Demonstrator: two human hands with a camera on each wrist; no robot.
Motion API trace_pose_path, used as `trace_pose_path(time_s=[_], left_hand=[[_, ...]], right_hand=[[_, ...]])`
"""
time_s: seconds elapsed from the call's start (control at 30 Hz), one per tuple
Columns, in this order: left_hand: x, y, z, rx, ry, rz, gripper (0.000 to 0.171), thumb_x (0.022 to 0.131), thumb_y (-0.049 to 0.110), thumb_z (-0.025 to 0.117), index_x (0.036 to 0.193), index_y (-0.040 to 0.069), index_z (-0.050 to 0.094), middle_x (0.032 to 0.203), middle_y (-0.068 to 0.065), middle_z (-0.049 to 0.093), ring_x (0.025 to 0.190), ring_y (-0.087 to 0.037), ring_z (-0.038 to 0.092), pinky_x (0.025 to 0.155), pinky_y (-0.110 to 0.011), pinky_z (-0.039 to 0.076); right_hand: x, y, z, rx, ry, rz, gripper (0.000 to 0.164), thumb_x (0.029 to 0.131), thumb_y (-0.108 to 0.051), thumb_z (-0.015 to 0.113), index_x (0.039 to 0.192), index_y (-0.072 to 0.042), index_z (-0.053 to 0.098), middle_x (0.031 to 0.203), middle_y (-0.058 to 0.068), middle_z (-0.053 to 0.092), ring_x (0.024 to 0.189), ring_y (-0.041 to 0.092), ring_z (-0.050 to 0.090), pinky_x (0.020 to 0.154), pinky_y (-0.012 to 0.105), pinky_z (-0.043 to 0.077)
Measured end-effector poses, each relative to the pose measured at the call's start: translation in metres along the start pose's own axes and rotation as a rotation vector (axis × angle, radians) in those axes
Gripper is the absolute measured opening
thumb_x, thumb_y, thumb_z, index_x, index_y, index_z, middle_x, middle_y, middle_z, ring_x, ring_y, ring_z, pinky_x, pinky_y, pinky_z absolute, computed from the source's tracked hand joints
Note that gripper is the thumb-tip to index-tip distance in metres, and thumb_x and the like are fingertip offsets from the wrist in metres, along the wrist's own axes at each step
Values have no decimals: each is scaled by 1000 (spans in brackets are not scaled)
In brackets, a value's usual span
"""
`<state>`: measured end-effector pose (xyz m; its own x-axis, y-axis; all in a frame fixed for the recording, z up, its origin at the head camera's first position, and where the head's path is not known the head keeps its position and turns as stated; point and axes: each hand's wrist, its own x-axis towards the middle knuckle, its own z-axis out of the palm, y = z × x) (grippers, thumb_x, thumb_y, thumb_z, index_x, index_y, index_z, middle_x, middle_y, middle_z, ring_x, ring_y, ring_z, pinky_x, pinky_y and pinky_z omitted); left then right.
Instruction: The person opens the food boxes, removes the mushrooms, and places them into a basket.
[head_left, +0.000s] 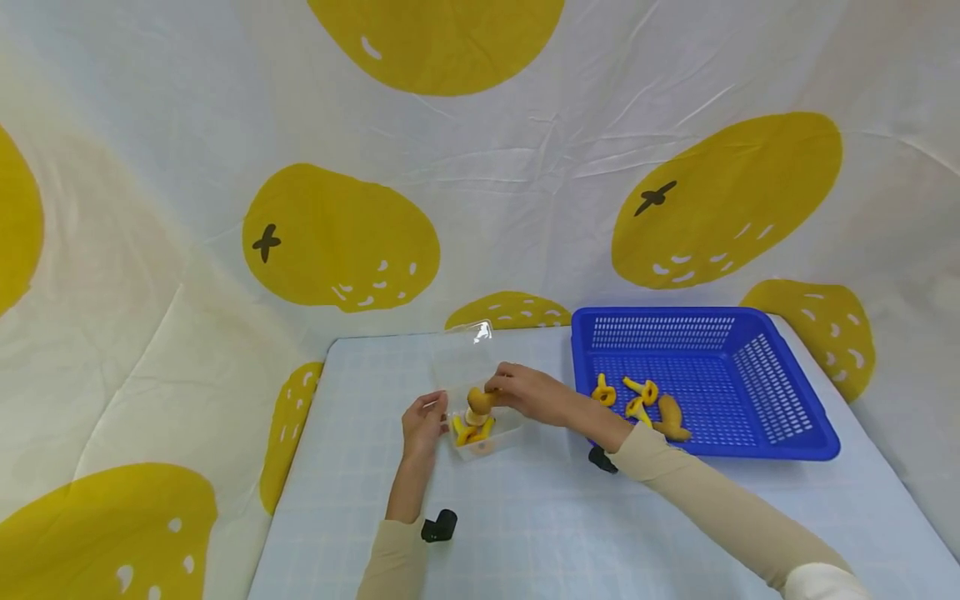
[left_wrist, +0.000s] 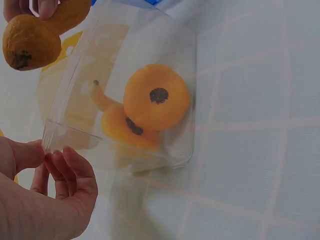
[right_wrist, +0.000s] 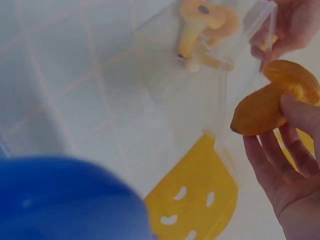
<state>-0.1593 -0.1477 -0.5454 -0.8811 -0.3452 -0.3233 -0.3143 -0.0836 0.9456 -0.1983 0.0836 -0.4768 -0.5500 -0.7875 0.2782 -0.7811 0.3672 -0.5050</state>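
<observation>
A clear plastic box (head_left: 487,450) stands on the table with its clear lid (head_left: 459,360) tipped back behind it. Yellow mushrooms (left_wrist: 157,97) with dark centres lie inside the box. My left hand (head_left: 424,427) pinches the box's left rim between thumb and fingertips. My right hand (head_left: 528,393) holds a brown mushroom (right_wrist: 260,111) with a thick stem, thumb on one side and fingers on the other. This mushroom is above the box opening in the head view, close to the rim. A pale stem piece (head_left: 474,418) shows just under it.
To the right is a blue plastic basket (head_left: 757,451) with slotted sides. Several yellow mushrooms (head_left: 604,390) and a brown mushroom (head_left: 671,417) lie at its left end. Behind the table hangs a white cloth (head_left: 525,208) printed with large yellow fruit.
</observation>
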Motion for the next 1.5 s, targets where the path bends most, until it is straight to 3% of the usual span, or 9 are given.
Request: trace_pose_path(time_s=[0.37, 0.67, 0.83, 1.07, 1.17, 1.27, 1.37, 1.43, 1.5], left_hand=[[3, -2, 1, 10, 16, 5, 29, 101, 18, 67, 121, -3, 66, 112, -25, 67, 81, -23, 59, 60, -20, 52], [4, -3, 1, 11, 23, -1, 31, 101, 20, 67, 122, -3, 66, 115, -24, 65, 78, -18, 57, 62, -19, 52], [3, -3, 0, 32, 20, -5, 32, 103, 23, 66, 123, -2, 65, 120, -26, 64, 77, -17, 56, 63, -19, 51], [3, -3, 1, 33, 16, -10, 32, 103, 23, 66, 124, -2, 65, 119, -23, 65, 82, -21, 58, 64, -19, 51], [2, -2, 1, 36, 20, -7, 31, 103, 22, 66, 123, -2, 66, 119, -25, 65, 81, -20, 58, 63, -19, 52], [2, -1, 1, 33, 25, -6, 29, 102, 20, 66, 122, -2, 66, 119, -26, 65, 79, -18, 57, 62, -19, 52], [3, -1, 1, 32, 27, -2, 29, 102, 20, 67, 121, -2, 67, 115, -23, 66, 78, -18, 57, 62, -19, 52], [3, -1, 1, 32, 28, -3, 29, 102, 20, 67, 121, -1, 67, 112, -21, 66, 78, -18, 57, 62, -19, 52], [3, -1, 1, 31, 26, -1, 29, 102, 21, 67, 121, -2, 66, 112, -22, 66, 78, -18, 57, 63, -20, 52]], right_hand=[[-35, 17, -28, 246, 113, 192, 26, 101, -7, 65, 125, 2, 66, 114, 13, 66, 102, 27, 66, 87, 38, 59], [-69, 34, -46, 283, 258, 311, 27, 98, -7, 70, 124, 1, 67, 117, 14, 69, 101, 30, 67, 85, 40, 60], [-88, 40, -57, 288, 278, 416, 31, 100, -11, 68, 128, 1, 66, 122, 16, 68, 107, 32, 66, 90, 42, 58], [-116, 44, -69, 278, 314, 536, 37, 103, -16, 64, 135, 3, 61, 129, 21, 65, 115, 37, 63, 99, 55, 51], [-128, 48, -71, 268, 343, 571, 37, 103, -16, 64, 134, 4, 61, 127, 23, 66, 114, 40, 64, 97, 50, 53], [-140, 53, -73, 247, 372, 600, 37, 104, -17, 64, 133, 6, 61, 124, 24, 67, 111, 42, 64, 91, 32, 56], [-153, 61, -74, 234, 392, 639, 41, 104, -20, 63, 135, 7, 59, 122, 25, 66, 112, 43, 64, 84, 17, 51], [-162, 67, -75, 228, 398, 677, 44, 105, -23, 62, 137, 7, 58, 124, 26, 65, 113, 44, 63, 83, 16, 50], [-171, 72, -77, 228, 394, 713, 48, 106, -26, 60, 140, 7, 55, 128, 27, 63, 117, 46, 61, 86, 22, 54]])
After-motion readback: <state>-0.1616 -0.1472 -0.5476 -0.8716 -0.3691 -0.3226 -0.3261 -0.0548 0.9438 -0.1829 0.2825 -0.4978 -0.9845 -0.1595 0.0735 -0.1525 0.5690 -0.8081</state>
